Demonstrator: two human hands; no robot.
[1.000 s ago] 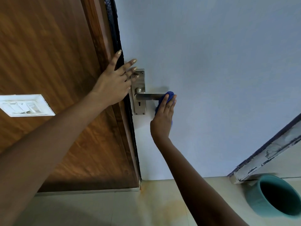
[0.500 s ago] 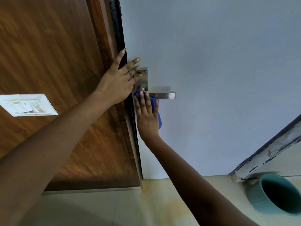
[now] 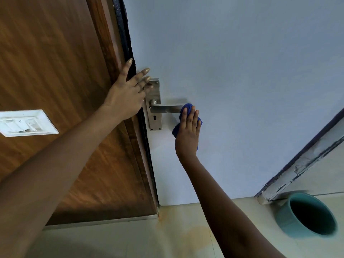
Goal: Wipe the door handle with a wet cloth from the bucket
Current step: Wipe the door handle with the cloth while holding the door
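The head view shows 1 metal door handle (image 3: 166,109) on 1 pale door (image 3: 232,90), 1 blue cloth (image 3: 186,108), 1 teal bucket (image 3: 308,216) on the floor at lower right, and 1 white switch plate (image 3: 26,123) on the wooden panel. No writing is readable. The right hand (image 3: 188,135) presses the cloth flat-fingered onto the lever's free end. The left hand (image 3: 126,97) lies spread, holding nothing, across the door edge, fingertips on the handle's backplate (image 3: 155,112).
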